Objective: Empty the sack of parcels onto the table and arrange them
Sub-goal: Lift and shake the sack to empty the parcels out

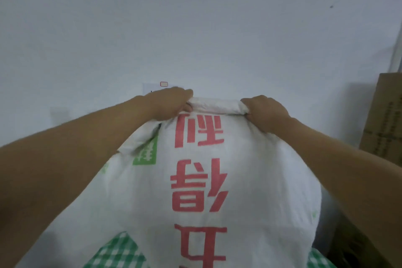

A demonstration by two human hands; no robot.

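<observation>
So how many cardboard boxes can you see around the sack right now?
1. A brown cardboard box stands at the right edge against the wall, beyond the right hand. The white sack fills the lower view, so others may be hidden behind it.

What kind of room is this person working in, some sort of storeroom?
Probably a storeroom or parcel-sorting room, though little shows. Both hands grip a bulging white woven sack with red print, a cardboard box stands at right, and the wall is bare.

The sack (pixel 250 176) looks like matt white woven plastic; beside it stands a brown cardboard box (pixel 385 115).
</observation>
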